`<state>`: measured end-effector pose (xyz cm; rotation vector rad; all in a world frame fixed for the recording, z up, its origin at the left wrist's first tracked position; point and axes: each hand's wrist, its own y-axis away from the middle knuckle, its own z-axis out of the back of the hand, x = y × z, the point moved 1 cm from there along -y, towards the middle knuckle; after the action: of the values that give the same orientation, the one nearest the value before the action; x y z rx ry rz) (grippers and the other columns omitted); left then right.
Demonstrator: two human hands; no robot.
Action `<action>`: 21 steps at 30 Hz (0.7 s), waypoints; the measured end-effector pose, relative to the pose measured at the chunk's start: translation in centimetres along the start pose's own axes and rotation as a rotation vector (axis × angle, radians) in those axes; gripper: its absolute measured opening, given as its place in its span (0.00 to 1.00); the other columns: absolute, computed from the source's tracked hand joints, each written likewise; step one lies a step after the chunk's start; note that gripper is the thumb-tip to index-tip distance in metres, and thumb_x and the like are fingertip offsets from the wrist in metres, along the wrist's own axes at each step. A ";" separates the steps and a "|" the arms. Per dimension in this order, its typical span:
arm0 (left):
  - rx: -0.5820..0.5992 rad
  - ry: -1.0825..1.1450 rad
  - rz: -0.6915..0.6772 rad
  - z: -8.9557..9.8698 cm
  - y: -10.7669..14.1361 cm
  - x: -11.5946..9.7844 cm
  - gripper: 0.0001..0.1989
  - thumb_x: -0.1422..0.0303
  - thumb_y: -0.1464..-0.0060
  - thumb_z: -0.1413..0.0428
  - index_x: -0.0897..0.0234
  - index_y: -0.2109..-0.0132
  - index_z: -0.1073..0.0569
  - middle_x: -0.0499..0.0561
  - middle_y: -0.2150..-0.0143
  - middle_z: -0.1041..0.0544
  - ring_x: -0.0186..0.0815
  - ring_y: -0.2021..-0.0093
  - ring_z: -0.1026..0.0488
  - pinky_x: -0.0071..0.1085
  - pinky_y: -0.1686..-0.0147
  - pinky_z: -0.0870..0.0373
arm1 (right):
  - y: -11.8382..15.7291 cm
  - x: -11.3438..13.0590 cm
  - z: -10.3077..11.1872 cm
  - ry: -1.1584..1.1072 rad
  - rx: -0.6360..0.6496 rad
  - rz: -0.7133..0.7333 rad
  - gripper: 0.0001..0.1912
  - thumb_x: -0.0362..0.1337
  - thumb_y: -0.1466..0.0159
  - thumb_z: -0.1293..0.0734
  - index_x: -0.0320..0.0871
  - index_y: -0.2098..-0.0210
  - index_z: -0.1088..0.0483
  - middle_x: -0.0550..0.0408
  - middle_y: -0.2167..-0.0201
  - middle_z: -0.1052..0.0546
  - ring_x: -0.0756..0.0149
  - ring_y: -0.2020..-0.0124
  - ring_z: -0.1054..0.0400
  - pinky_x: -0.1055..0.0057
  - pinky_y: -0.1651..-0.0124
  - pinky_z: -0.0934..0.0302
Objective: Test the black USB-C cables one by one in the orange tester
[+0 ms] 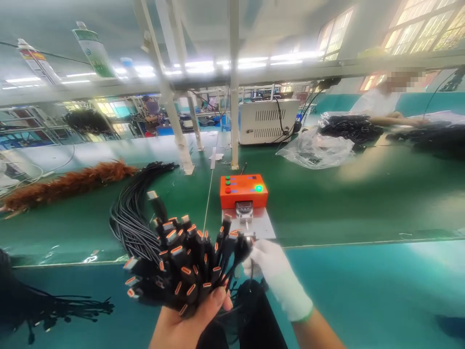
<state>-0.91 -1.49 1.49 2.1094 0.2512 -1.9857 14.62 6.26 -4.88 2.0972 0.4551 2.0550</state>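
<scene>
Bare fingers of my left hand (198, 312) wrap round a thick bundle of black cables (181, 271), whose connectors have orange inner edges and fan upward. My right hand (267, 266), in a white glove, is closed on a black cable connector (250, 240) at the front of a metal plate (267, 225). Behind that connector, on the same plate, stands an orange box (238, 198) with green and red buttons and a lit green light. A small round gauge-like part (244, 209) sits at the box's front.
More black cables (132, 218) lie on the green table (327, 208) at left, near a brown bristly strip (72, 184). Metal posts (234, 97), a white vented box (269, 121) and a plastic bag (316, 148) stand behind. A person (379, 99) sits at back right.
</scene>
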 end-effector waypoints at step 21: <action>-0.018 0.001 -0.063 -0.4 0.9 -0.5 0.09 0.61 0.54 0.38 0.60 0.74 0.23 0.47 0.78 0.26 0.35 0.74 0.30 0.28 0.69 0.32 | 4.1 2.8 -0.3 -0.166 -0.059 0.084 0.12 0.41 0.40 0.37 0.40 0.75 0.33 0.59 0.87 0.30 0.72 0.86 0.38 0.75 0.79 0.42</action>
<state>-0.31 -2.19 2.05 2.1162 0.3385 -2.0087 14.69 3.33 -0.90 2.2640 0.2833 1.8908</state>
